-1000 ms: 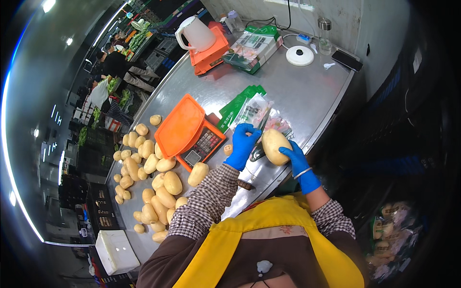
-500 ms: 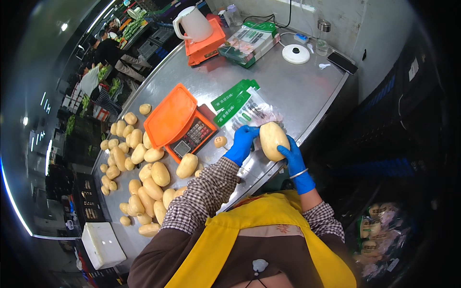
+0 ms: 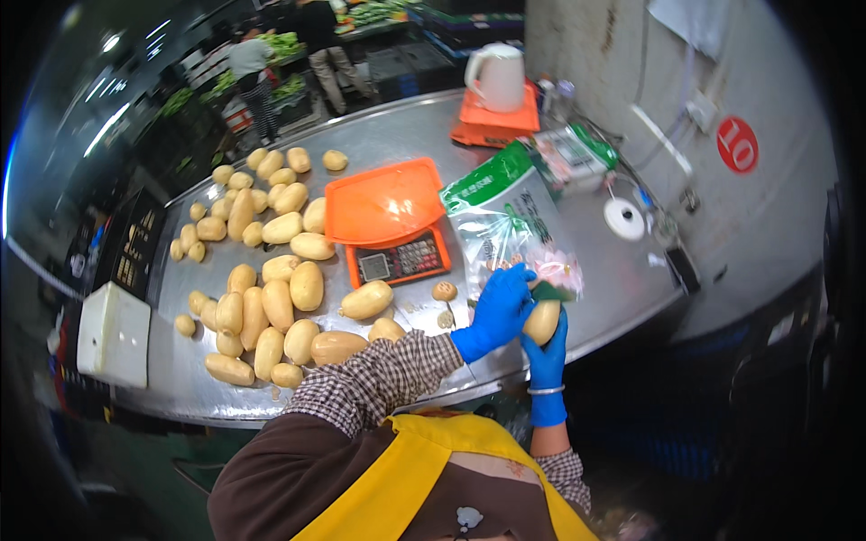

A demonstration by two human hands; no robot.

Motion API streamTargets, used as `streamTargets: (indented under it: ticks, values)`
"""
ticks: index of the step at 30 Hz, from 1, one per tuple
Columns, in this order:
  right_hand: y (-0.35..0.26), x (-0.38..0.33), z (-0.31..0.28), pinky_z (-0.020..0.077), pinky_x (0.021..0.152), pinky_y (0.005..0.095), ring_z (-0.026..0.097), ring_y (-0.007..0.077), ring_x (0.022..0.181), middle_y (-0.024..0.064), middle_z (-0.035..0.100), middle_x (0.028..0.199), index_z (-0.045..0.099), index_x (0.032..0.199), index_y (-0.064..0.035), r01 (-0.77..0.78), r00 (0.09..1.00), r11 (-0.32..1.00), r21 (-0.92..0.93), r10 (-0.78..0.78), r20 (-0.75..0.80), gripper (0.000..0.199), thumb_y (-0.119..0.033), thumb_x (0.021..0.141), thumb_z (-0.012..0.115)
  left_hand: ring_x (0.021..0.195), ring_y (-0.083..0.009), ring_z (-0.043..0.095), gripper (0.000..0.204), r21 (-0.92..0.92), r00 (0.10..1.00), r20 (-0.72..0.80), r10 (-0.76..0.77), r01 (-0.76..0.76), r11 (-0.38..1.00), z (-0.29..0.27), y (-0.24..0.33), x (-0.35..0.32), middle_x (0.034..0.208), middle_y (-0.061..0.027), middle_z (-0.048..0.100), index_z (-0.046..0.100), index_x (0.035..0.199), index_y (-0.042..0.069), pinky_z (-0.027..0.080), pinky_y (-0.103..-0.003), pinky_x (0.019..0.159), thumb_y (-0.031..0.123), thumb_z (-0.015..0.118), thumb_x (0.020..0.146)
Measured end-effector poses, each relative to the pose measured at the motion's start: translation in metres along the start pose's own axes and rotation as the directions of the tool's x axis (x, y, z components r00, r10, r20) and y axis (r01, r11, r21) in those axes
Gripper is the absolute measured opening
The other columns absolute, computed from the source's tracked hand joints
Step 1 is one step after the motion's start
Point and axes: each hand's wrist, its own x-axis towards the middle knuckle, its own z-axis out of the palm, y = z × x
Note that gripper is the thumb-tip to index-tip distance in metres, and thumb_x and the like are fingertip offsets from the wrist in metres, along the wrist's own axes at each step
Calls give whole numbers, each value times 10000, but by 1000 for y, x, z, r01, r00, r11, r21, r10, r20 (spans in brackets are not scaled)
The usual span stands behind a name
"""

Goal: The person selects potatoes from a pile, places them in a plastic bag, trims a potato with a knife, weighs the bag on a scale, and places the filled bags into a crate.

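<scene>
Cleaning a lotus root (image 3: 542, 321) over the table edge.
Right hand (image 3: 548, 353) grips it, left hand (image 3: 499, 309) clamps the top; next needs a turn.

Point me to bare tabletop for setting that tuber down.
Free steel: between the scale and kettle, and right of the bags around the white disc. Crowded: the tuber pile left of the scale. Both hands hold the tuber.

An orange plastic scale (image 3: 390, 221) stands mid-table on the steel table (image 3: 397, 135), a white electric kettle (image 3: 498, 77) at its far edge.
</scene>
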Motion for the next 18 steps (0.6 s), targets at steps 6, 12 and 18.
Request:
streamTargets:
  ticks: [6, 12, 18]
  values:
    - [-11, 34, 41, 460, 914, 359, 520, 270, 1133, 148, 486, 1278, 320, 1366, -25, -124, 974, 992, 25, 117, 196, 661, -138, 819, 673, 1191, -285, 465, 340, 303, 992, 112, 56, -87, 949, -39, -5, 2, 1152, -119, 552, 569, 1108, 44, 315, -444, 1032, 130, 621, 783]
    - [-25, 50, 125, 351, 1044, 432, 430, 291, 1232, 143, 387, 1387, 295, 1391, -51, -588, 809, 312, 747, 258, 529, 554, -266, 930, 515, 1079, -280, 554, 267, -118, 914, -200, -352, 334, 935, -100, -28, 8, 1126, -131, 586, 569, 1037, 69, 422, -366, 934, 165, 637, 798]
    - [24, 97, 187, 374, 1022, 373, 472, 269, 1172, 137, 452, 1318, 335, 1364, -44, -544, 824, 529, 651, 187, 535, 473, -255, 957, 451, 1181, -284, 477, 277, 253, 982, -190, -12, 61, 966, -126, -53, 2, 1190, -99, 555, 572, 1029, 110, 289, -487, 1044, 155, 651, 767]
